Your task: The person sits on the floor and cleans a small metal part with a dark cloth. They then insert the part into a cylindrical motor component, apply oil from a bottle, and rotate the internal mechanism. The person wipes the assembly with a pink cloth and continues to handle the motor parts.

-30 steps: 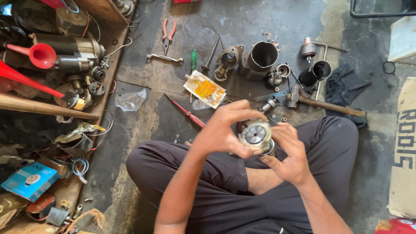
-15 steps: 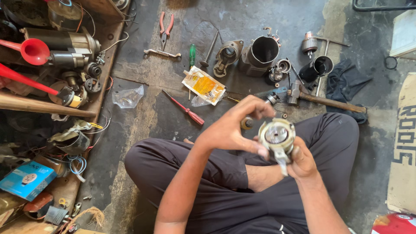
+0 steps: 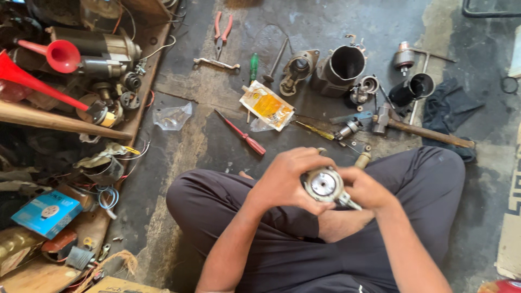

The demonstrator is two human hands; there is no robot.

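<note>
While the head camera is looking straight down, a person is sitting cross-legged on a stained concrete floor [image 3: 304,21] with tools and motor parts lying spread ahead of the knees. A red-handled screwdriver [image 3: 241,133] is lying just beyond the left knee, near a yellow packet [image 3: 267,105] and a crumpled clear plastic bag [image 3: 172,116]. Further out, red-handled pliers [image 3: 221,30], a small spanner [image 3: 216,63] and a green-handled screwdriver [image 3: 253,68] are lying near one another. A large metal cylinder housing [image 3: 342,68] is resting beside a smaller cast housing [image 3: 298,67], and a hammer [image 3: 418,129] is lying just beyond the right knee, next to a dark cloth [image 3: 445,111]. Off to the left, a cluttered wooden shelf [image 3: 142,81] is carrying a red funnel [image 3: 57,54], wires and a blue box [image 3: 47,212].

Nothing is standing between the camera and the hands. The left hand [image 3: 285,179] is curling closed around the side of a round metal motor part [image 3: 324,185], which is being held over the lap. The right hand [image 3: 368,188] is gripping the same part from the other side, fingers wrapped closed.

Both palms are covering most of the part, so only its round face and a short shaft are showing; its underside is hidden. The shelf clutter is hard to make out.
</note>
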